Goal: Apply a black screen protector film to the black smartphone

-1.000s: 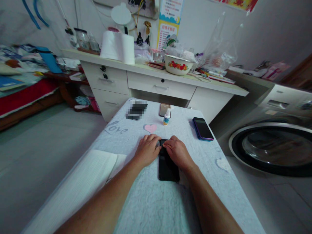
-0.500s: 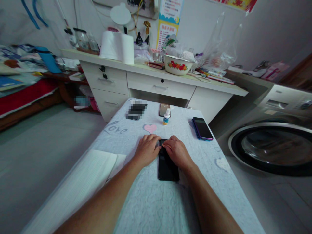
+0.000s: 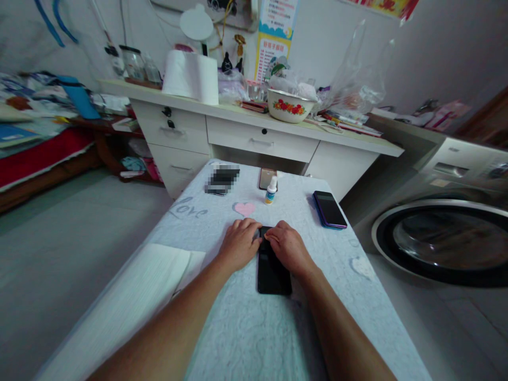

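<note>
A black smartphone (image 3: 273, 275) lies flat on the cloth-covered table (image 3: 246, 328), its screen dark. My left hand (image 3: 241, 243) grips its upper left edge, fingers bent along the far corner and thumb near the side. Over the phone's upper part, my right hand (image 3: 288, 246) presses down with fingers drawn together. Whatever may be between those fingertips is too small to make out. Beyond the hands stands a small white spray bottle (image 3: 270, 191) with a blue and yellow label.
Another phone (image 3: 266, 179) lies behind the bottle. Stacked phones (image 3: 330, 210) sit at the right edge, and a pixelated dark item (image 3: 223, 180) at the far left. White folded sheets (image 3: 159, 275) lie left. A desk (image 3: 238, 124) and washing machine (image 3: 440, 211) stand beyond.
</note>
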`<state>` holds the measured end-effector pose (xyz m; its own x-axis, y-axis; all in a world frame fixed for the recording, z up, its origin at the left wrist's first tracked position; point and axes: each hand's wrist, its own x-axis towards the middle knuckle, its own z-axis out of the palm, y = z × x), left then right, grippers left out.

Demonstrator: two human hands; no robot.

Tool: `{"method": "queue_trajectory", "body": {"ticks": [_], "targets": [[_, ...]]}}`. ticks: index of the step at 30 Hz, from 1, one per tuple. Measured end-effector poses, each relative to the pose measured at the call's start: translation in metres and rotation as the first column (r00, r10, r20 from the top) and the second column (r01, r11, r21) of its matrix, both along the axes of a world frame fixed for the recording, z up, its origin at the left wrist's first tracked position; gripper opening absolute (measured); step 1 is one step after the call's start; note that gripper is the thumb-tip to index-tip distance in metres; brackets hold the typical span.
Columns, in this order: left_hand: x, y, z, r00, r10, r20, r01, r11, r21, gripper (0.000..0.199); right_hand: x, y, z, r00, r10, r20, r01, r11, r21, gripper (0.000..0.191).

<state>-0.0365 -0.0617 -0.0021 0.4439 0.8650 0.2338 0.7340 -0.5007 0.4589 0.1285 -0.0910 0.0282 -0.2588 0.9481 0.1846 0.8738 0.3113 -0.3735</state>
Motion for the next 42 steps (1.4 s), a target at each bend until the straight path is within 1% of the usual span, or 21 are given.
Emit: {"method": "queue_trajectory", "body": {"ticks": [5, 15, 23, 32, 36, 42], "targets": [[0.0004, 0.0000, -0.0002, 1.000, -0.001, 0.004, 0.001, 1.000, 0.000, 0.035, 0.0004, -0.0004, 0.0001, 1.000, 0.002, 0.016, -0.002, 1.000, 0.004, 0.020], [-0.0005, -0.0010, 0.0004, 1.000, -0.003, 0.006, 0.003, 1.000, -0.009, 0.034, -0.0003, -0.0039, 0.0046, 0.999, 0.010, 0.031, -0.009, 1.000, -0.030, 0.020], [0.0000, 0.0002, -0.0006, 1.000, -0.009, 0.008, 0.009, 1.000, -0.001, 0.034, 0.0014, -0.0058, 0.0069, 0.998, 0.044, 0.047, -0.043, 0.999, -0.032, 0.020], [-0.0001, -0.0003, -0.0001, 1.000, -0.004, 0.004, 0.004, 1.000, -0.012, 0.034, 0.0052, -0.0057, 0.0050, 0.995, 0.096, 0.006, -0.096, 0.994, -0.057, 0.019], [-0.0001, -0.0003, 0.0001, 1.000, -0.001, 0.002, 0.001, 1.000, -0.016, 0.034, 0.0066, -0.0058, 0.0052, 0.996, 0.088, -0.030, -0.089, 0.994, -0.055, 0.019], [-0.0001, -0.0006, 0.0005, 1.000, -0.004, 0.006, 0.004, 1.000, -0.017, 0.034, 0.0046, -0.0066, 0.0047, 0.998, 0.057, -0.027, -0.058, 0.998, -0.037, 0.018]]}}
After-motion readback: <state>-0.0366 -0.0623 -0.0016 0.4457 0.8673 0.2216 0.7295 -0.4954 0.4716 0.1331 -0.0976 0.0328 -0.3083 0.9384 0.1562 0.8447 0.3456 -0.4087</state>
